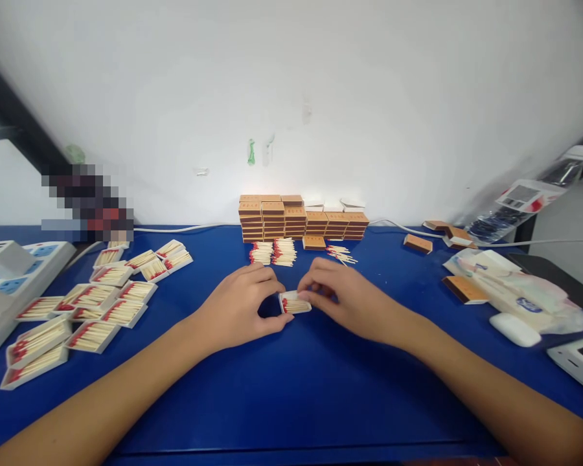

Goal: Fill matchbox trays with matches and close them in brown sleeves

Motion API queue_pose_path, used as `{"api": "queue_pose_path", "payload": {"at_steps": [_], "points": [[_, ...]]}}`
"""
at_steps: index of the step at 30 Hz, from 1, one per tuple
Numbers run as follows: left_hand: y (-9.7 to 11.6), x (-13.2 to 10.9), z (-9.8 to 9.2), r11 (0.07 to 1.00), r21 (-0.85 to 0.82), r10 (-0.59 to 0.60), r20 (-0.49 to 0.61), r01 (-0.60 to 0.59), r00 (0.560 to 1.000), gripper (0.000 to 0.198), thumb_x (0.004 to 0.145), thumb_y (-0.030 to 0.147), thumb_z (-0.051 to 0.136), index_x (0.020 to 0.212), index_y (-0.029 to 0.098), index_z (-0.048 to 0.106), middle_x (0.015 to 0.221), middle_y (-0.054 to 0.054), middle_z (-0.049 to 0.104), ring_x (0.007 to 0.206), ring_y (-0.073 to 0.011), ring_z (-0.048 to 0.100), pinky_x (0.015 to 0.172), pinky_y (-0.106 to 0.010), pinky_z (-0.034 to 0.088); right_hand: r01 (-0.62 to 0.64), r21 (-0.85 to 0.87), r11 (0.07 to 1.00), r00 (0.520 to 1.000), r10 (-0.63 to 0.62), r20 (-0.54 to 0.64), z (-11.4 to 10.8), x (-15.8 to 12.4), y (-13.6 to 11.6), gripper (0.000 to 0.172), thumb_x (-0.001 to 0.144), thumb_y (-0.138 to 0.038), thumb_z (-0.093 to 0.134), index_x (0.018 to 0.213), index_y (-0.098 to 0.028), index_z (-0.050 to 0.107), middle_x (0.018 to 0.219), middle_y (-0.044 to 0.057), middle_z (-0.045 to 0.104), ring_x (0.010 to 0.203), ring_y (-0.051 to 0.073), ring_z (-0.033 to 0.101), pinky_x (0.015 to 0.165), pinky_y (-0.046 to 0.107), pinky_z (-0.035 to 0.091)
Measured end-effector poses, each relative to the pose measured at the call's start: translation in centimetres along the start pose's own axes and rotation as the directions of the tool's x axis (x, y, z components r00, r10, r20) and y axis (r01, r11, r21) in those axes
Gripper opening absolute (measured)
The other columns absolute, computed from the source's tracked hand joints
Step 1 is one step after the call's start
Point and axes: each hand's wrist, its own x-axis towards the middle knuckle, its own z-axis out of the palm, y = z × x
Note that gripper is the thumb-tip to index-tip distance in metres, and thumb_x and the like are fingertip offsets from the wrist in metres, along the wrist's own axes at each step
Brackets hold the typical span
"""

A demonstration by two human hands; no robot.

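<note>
A small white matchbox tray (287,309) with red-tipped matches (296,305) in it rests between my hands, just above or on the blue table. My left hand (245,304) grips its left end between thumb and fingers. At the right end, the closed fingertips of my right hand (344,298) touch the matches or the tray rim; what they pinch, if anything, is hidden. Beyond my hands lie two loose match piles (272,252) and a smaller scattered heap (341,253). A single brown matchbox (313,243) sits between them.
Brown matchboxes (284,223) are stacked against the wall. Filled trays (94,298) spread across the left, beside a white power strip (43,259). On the right are several loose matchboxes (418,243), a tissue pack (525,294), a white case (515,330) and a leaning plastic bottle (529,194).
</note>
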Motion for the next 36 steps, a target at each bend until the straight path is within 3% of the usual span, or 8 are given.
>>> {"api": "queue_pose_path", "payload": {"at_steps": [5, 11, 20, 25, 28, 30, 32, 36], "points": [[-0.2, 0.0, -0.1, 1.0, -0.013, -0.008, 0.016, 0.008, 1.0, 0.022, 0.091, 0.037, 0.076, 0.104, 0.019, 0.076, 0.099, -0.005, 0.072, 0.095, -0.0219, 0.066, 0.086, -0.037, 0.053, -0.145, -0.229, 0.963, 0.985, 0.118, -0.125, -3.5, 0.2, 5.0, 0.018, 0.098, -0.036, 0.063, 0.096, -0.02, 0.072, 0.097, 0.008, 0.066, 0.086, 0.023, 0.063, 0.077, 0.036, 0.046], [-0.4, -0.2, -0.2, 1.0, 0.0, -0.007, 0.027, 0.007, 1.0, 0.023, 0.091, 0.038, 0.076, 0.104, 0.018, 0.076, 0.099, -0.005, 0.072, 0.096, -0.0224, 0.066, 0.085, -0.037, 0.053, -0.195, -0.122, 0.973, 0.969, 0.211, 0.13, -4.2, 0.4, 8.7, 0.028, 0.097, -0.045, 0.059, 0.093, -0.02, 0.072, 0.091, 0.008, 0.065, 0.08, 0.022, 0.06, 0.071, 0.035, 0.045], [-0.1, 0.0, -0.2, 1.0, 0.003, -0.003, 0.004, 0.003, 1.0, 0.022, 0.09, 0.037, 0.077, 0.103, 0.02, 0.076, 0.098, -0.005, 0.073, 0.094, -0.0223, 0.066, 0.087, -0.038, 0.054, -0.068, 0.035, 0.997, 0.998, 0.067, 0.012, -0.6, 0.3, 1.9, 0.022, 0.105, -0.04, 0.055, 0.098, -0.022, 0.067, 0.098, 0.005, 0.063, 0.086, 0.019, 0.06, 0.076, 0.032, 0.047], [0.0, 0.1, 0.2, 1.0, 0.009, 0.005, -0.005, -0.005, 1.0, 0.023, 0.091, 0.037, 0.076, 0.105, 0.019, 0.076, 0.097, -0.005, 0.072, 0.092, -0.022, 0.066, 0.088, -0.039, 0.054, -0.017, 0.009, 1.0, 0.999, 0.016, 0.051, 0.7, 0.1, -0.5, 0.016, 0.105, -0.034, 0.057, 0.099, -0.022, 0.067, 0.104, 0.005, 0.063, 0.084, 0.017, 0.061, 0.072, 0.03, 0.047], [0.0, 0.0, 0.1, 1.0, 0.012, -0.001, 0.003, 0.001, 1.0, 0.025, 0.091, 0.038, 0.076, 0.107, 0.018, 0.076, 0.099, -0.005, 0.072, 0.094, -0.0225, 0.067, 0.088, -0.039, 0.054, -0.045, -0.091, 0.995, 0.995, 0.036, -0.096, -0.9, 0.2, 1.9, 0.019, 0.105, -0.035, 0.056, 0.1, -0.023, 0.069, 0.101, 0.006, 0.065, 0.088, 0.02, 0.063, 0.077, 0.032, 0.048], [-0.1, 0.0, -0.1, 1.0, 0.018, -0.008, 0.009, 0.008, 1.0, 0.026, 0.091, 0.038, 0.076, 0.107, 0.018, 0.076, 0.1, -0.006, 0.072, 0.095, -0.0229, 0.067, 0.087, -0.038, 0.054, -0.177, -0.236, 0.955, 0.966, 0.123, -0.227, -2.4, 0.2, 4.6, 0.021, 0.103, -0.038, 0.057, 0.098, -0.021, 0.068, 0.1, 0.009, 0.066, 0.088, 0.023, 0.064, 0.078, 0.036, 0.047], [-0.2, -0.1, -0.2, 1.0, 0.02, -0.011, 0.02, 0.01, 1.0, 0.026, 0.091, 0.039, 0.076, 0.107, 0.018, 0.076, 0.099, -0.006, 0.072, 0.095, -0.0231, 0.067, 0.086, -0.038, 0.055, -0.287, -0.34, 0.895, 0.951, 0.224, -0.214, -3.5, 0.2, 7.2, 0.028, 0.099, -0.046, 0.06, 0.099, -0.019, 0.068, 0.105, 0.012, 0.067, 0.091, 0.026, 0.065, 0.077, 0.038, 0.047], [-0.4, -0.1, -0.3, 1.0, 0.011, -0.012, 0.03, 0.012, 0.999, 0.027, 0.092, 0.04, 0.075, 0.108, 0.018, 0.076, 0.1, -0.006, 0.072, 0.096, -0.0232, 0.067, 0.086, -0.038, 0.055, -0.315, -0.338, 0.887, 0.949, 0.305, -0.084, -4.2, 0.3, 9.7, 0.034, 0.095, -0.053, 0.061, 0.088, -0.021, 0.065, 0.094, 0.011, 0.07, 0.083, 0.025, 0.064, 0.069, 0.036, 0.043]]}}
